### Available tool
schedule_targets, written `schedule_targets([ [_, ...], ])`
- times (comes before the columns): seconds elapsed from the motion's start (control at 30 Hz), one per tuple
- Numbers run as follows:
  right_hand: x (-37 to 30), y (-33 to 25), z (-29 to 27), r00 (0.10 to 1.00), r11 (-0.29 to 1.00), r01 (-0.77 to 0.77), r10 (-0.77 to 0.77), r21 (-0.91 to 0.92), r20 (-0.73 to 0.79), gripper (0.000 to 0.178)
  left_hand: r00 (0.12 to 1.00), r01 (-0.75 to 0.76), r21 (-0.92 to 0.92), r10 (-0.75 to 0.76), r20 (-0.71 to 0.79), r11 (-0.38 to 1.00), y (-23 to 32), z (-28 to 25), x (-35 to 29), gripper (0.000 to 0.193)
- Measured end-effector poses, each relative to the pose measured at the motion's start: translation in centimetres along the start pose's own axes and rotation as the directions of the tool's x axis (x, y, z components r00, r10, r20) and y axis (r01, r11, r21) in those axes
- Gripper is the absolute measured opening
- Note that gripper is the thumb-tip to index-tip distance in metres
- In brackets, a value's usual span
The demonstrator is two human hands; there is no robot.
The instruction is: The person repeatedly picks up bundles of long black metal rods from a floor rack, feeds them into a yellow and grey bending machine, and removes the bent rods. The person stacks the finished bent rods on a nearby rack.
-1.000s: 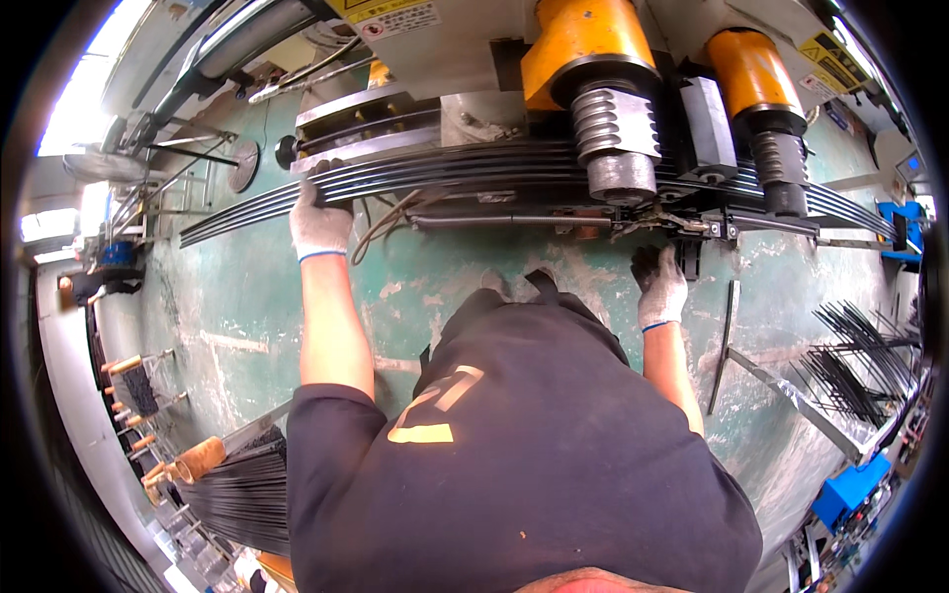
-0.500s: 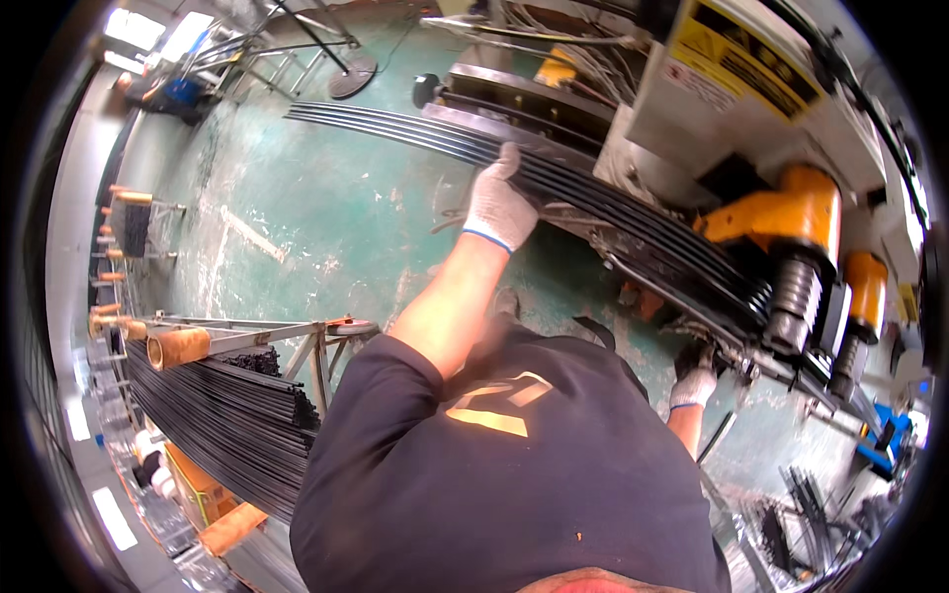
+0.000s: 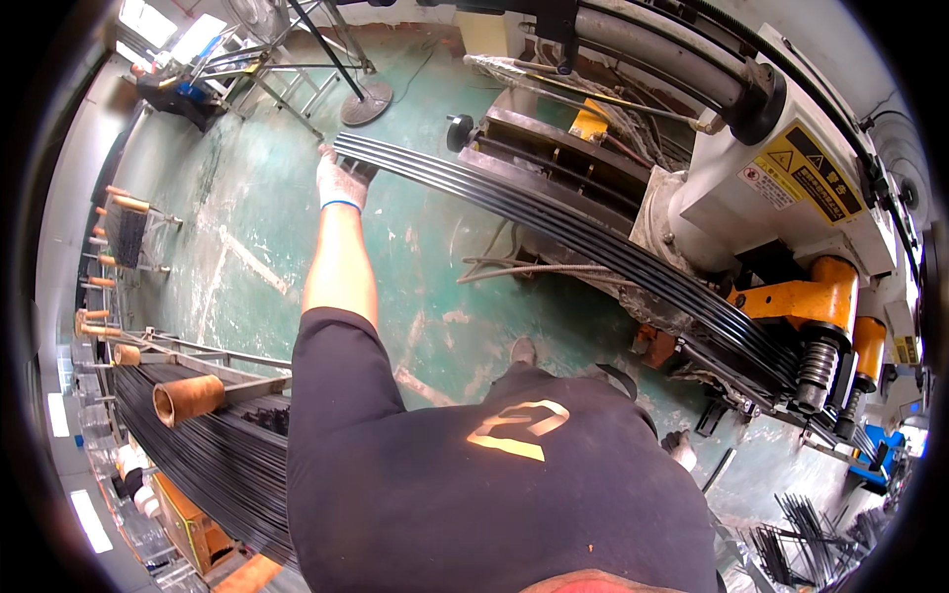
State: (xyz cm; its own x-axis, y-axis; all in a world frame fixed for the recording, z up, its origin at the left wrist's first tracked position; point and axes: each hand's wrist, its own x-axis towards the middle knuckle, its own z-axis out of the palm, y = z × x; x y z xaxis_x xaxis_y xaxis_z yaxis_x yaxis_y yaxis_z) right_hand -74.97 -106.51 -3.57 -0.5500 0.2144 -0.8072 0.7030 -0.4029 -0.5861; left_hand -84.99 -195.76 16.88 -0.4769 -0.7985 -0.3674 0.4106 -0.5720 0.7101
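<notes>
Here, the free end of the dark rods point(image 3: 534, 215) is touched by the left hand point(image 3: 341, 182); the fingers are partly hidden, so whether the grip is clamped cannot be told. The rods are stretched along the machine point(image 3: 717, 203) toward the orange cylinder point(image 3: 832, 289). The right hand point(image 3: 680, 450) is half covered by the shirt point(image 3: 504, 504); its grip cannot be told.
</notes>
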Motion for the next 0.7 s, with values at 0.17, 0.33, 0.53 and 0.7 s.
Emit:
schedule_targets([
  [0.17,1.0,1.6,-4.5,0.967,0.493,0.139,-0.256,-0.859,0.01,0.019,0.994,-0.01,0.247,-0.017,0.107,0.969,2.1,0.2,2.9,0.06],
  [0.33,-0.4,-0.1,-5.3,0.957,-0.709,-0.063,-0.242,-0.703,0.158,0.019,0.985,0.025,0.459,-0.102,0.142,0.888,3.1,-1.4,3.7,0.061],
  [0.53,-4.3,-0.4,-2.0,0.941,0.964,0.058,-0.139,-0.259,-0.307,0.028,0.984,0.005,0.5,-0.094,0.154,0.866,3.3,-1.6,3.9,0.056],
  [0.7,-1.5,-0.4,-5.2,0.973,0.941,-0.04,-0.041,-0.337,-0.228,0.033,0.998,-0.07,0.225,0.069,0.01,0.972,-0.9,-0.8,-0.4,0.068],
])
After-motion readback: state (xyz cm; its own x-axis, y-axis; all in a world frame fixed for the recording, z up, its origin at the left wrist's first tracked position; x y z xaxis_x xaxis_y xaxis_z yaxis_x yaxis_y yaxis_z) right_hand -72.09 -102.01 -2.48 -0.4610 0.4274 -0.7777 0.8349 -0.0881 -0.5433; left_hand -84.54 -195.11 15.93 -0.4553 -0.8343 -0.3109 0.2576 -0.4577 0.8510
